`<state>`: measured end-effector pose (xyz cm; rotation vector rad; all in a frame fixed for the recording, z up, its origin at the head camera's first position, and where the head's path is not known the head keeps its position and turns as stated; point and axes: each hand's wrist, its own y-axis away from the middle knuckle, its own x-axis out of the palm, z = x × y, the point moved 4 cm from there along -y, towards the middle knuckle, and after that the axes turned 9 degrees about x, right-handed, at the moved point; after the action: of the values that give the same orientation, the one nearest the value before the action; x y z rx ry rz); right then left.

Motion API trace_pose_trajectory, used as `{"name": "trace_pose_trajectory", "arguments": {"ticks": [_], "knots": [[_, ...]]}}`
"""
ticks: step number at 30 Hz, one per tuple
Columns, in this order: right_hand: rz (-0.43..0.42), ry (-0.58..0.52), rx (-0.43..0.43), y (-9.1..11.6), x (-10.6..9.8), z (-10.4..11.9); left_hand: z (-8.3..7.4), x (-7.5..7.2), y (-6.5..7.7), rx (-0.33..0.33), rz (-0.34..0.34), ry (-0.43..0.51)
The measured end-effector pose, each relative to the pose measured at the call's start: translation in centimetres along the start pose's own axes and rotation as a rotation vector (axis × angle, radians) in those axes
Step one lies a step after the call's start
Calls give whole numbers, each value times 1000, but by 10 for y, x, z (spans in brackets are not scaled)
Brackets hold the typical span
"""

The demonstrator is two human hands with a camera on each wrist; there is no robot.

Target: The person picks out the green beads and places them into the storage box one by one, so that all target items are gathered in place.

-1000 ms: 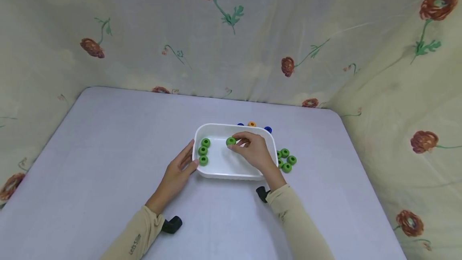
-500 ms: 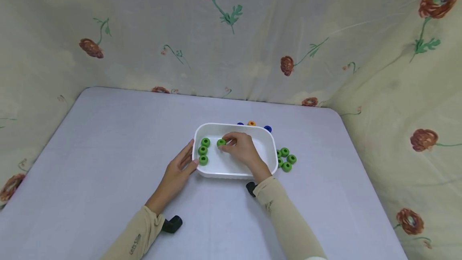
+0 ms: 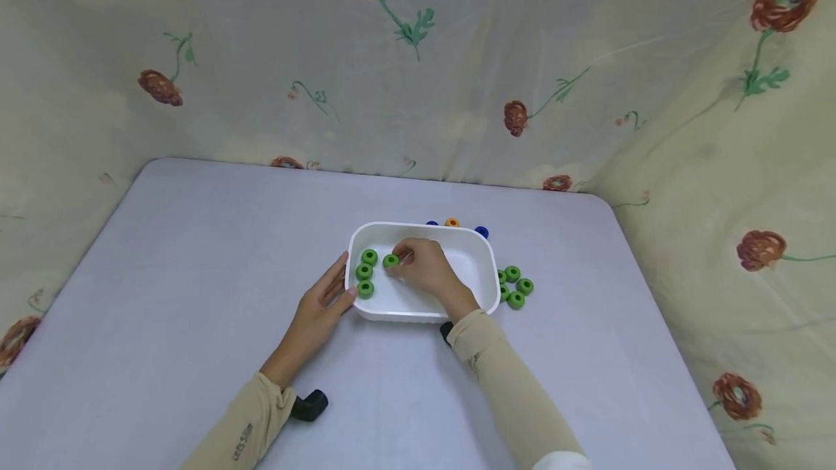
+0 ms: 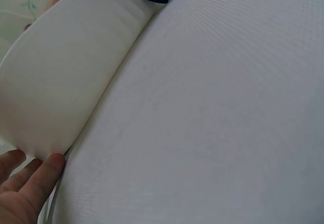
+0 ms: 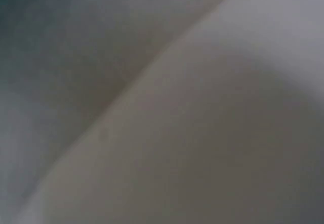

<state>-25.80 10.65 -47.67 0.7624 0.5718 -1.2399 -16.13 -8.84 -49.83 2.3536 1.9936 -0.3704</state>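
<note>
A white plastic tray stands mid-table. Straight fingers of my left hand rest against its left end, the thumb close to the front corner. The left wrist view shows those fingertips at the outer wall. Inside the tray, my right hand pinches a green bead with a hole through it, between thumb and fingers. Just left of it, three green beads line the tray's left end. The right wrist view is blurred and shows neither hand nor bead.
Several green beads lie on the table against the tray's right side. Behind the tray are an orange bead and blue beads. Flowered cloth hangs at the back and sides of the white table.
My right hand has moved left across the tray with the green bead, toward the three beads at the left end. The left hand has stayed at the tray.
</note>
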Motion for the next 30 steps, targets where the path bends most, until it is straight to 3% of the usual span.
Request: {"name": "trace_pose_trajectory", "arguments": {"ticks": [10,17,24,30], "knots": [[-14,10,10,1,-2,3,0,-1,2,-13,-13,-6],[-112,-78,30,23,-43,-11,0,-1,4,-18,-28,-10],[-294,-193,159,54,-104,-63,0,1,1,-26,-33,-22],[-395,-242,298,76,-129,-125,2,1,0,-31,-27,-22]]}}
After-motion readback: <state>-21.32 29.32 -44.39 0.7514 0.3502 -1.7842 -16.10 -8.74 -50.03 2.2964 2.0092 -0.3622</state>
